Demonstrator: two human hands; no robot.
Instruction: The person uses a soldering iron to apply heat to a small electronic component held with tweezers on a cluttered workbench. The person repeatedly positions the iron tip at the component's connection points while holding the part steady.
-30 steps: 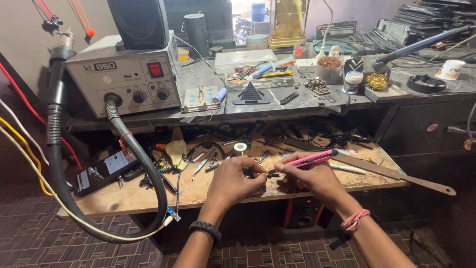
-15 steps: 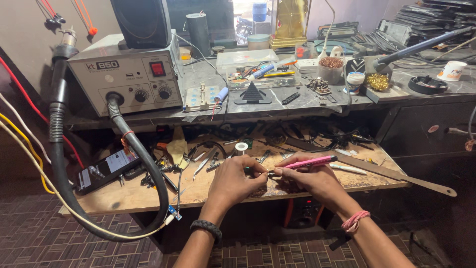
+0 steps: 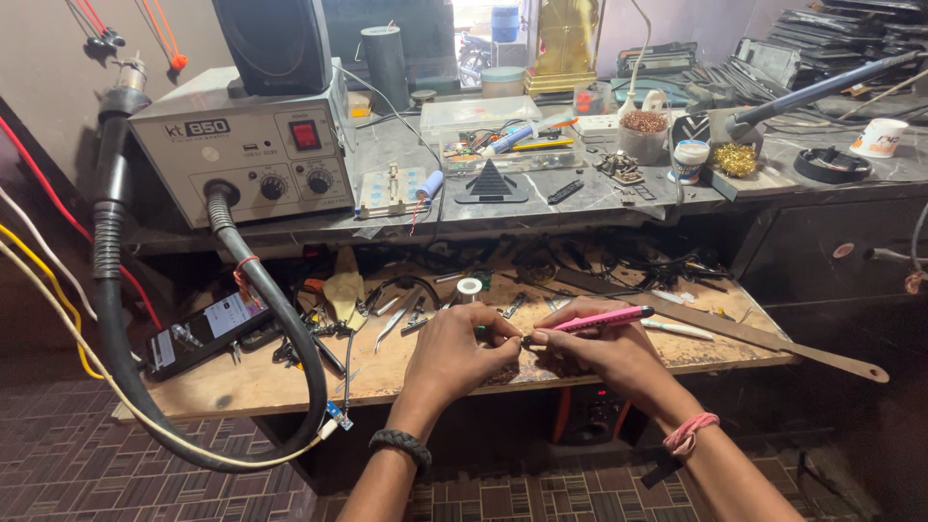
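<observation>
My left hand (image 3: 462, 350) pinches a very small part at its fingertips, over the front of the wooden workbench (image 3: 406, 362). My right hand (image 3: 604, 353) grips a pink pen-shaped tool (image 3: 601, 319), whose tip points left and meets the small part between the two hands. The part itself is too small to tell what it is. A black band sits on my left wrist and a pink one on my right. A small solder spool (image 3: 469, 287) and tweezers (image 3: 391, 327) lie just behind my hands.
A grey hot-air station (image 3: 242, 155) with a thick black hose (image 3: 280, 319) stands at the back left. A dark phone (image 3: 198, 333) lies left. A long metal ruler (image 3: 764, 338) lies right. The upper shelf holds a clear box, jars, a brass wool cup and a black mat.
Both hands stay together at the bench front. The pink tool has tilted slightly, its tip still against the small part.
</observation>
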